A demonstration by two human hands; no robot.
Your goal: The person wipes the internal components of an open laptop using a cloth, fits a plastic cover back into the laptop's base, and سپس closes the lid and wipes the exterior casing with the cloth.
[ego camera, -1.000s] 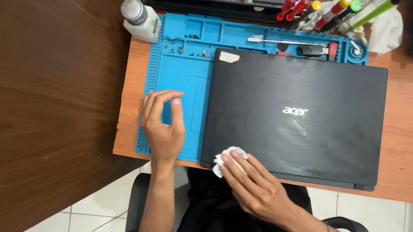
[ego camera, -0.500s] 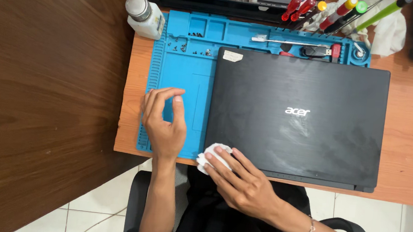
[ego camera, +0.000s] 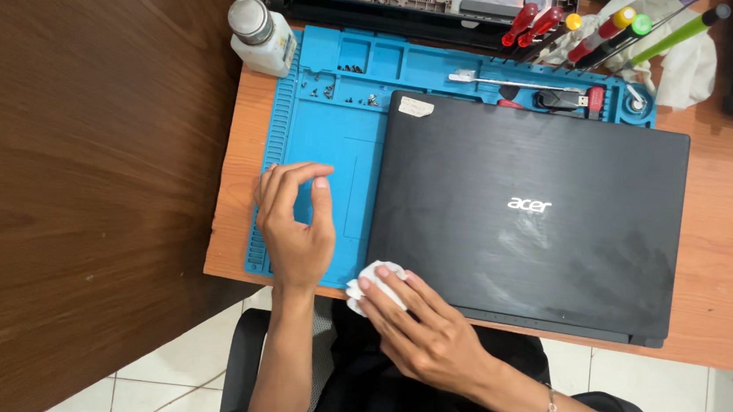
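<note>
A closed black laptop (ego camera: 529,216) lies on a blue work mat (ego camera: 324,136) on a light wooden table (ego camera: 727,282). My right hand (ego camera: 422,326) presses a crumpled white cloth (ego camera: 368,284) against the laptop's near left corner. My left hand (ego camera: 294,222) rests flat on the blue mat, just left of the laptop, fingers slightly curled and holding nothing. Faint wipe streaks show on the lid.
A white bottle with a grey cap (ego camera: 258,33) stands at the mat's far left corner. Screwdrivers with coloured handles (ego camera: 589,31), a metal tool and small screws lie along the mat's far edge. A dark wooden panel (ego camera: 77,181) fills the left. A black chair (ego camera: 247,359) is below.
My right hand has slid the white cloth leftwards along the laptop's near edge to its left corner. My left hand has stayed in place on the mat.
</note>
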